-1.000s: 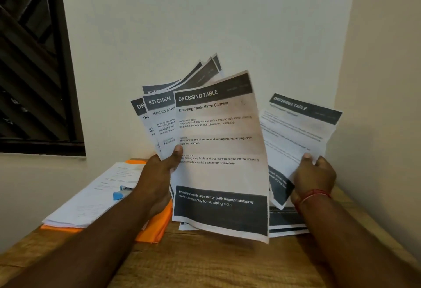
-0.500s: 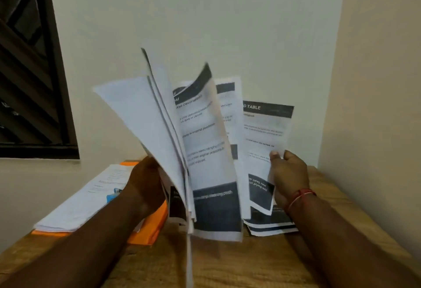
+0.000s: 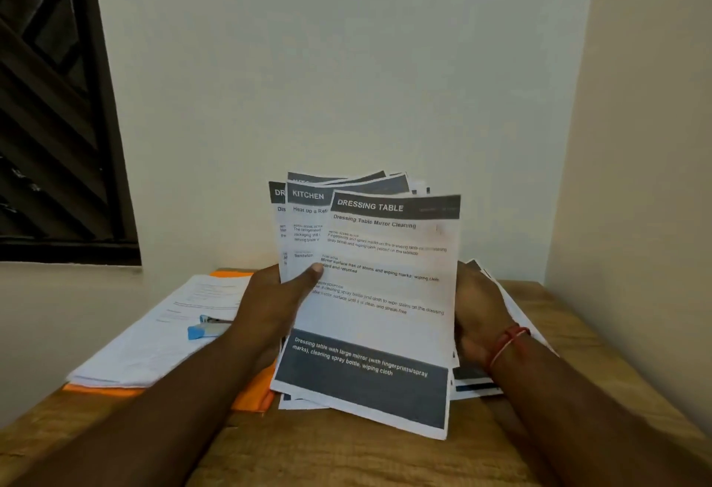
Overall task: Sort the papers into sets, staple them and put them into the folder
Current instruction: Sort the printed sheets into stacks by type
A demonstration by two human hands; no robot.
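I hold a fanned bundle of printed sheets (image 3: 377, 294) upright above the table; the front one is headed DRESSING TABLE, with a KITCHEN sheet behind it. My left hand (image 3: 269, 305) grips the bundle's left edge, thumb pressed on the front sheet. My right hand (image 3: 476, 313) holds the right edge from behind, its fingers hidden by the paper. An orange folder (image 3: 250, 398) lies flat at the left under a white paper stack (image 3: 154, 344). A blue stapler (image 3: 206, 328) rests on that stack.
More printed sheets (image 3: 477, 386) lie on the wooden table (image 3: 346, 455) under my right wrist. The table sits in a corner, with walls behind and to the right. A dark window frame (image 3: 57, 140) fills the upper left.
The sheets, flipped open and splayed half a second ago, are gathered again with the DRESSING TABLE sheet in front. My right hand has moved in to the bundle's right edge.
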